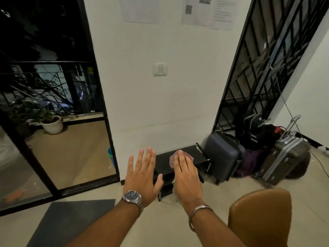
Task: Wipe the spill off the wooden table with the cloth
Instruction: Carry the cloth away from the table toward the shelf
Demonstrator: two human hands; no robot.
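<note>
My right hand (187, 177) reaches forward, palm down and fingers together, with a pink checked cloth (187, 156) under it. The cloth shows past my fingertips, and a pale bit hangs below my palm. My left hand (142, 175) is stretched out beside it, fingers spread and holding nothing, with a wristwatch on the wrist. Both hands hover over a low black rack (163, 163) that stands on the floor against the white wall. No wooden table and no spill are in view.
A tan chair back (260, 216) is at the lower right. Suitcases (222, 155) and bags are piled by a black metal grille on the right. A dark mat (71, 221) lies on the tiled floor at the left, before a glass sliding door and a potted plant (52, 123).
</note>
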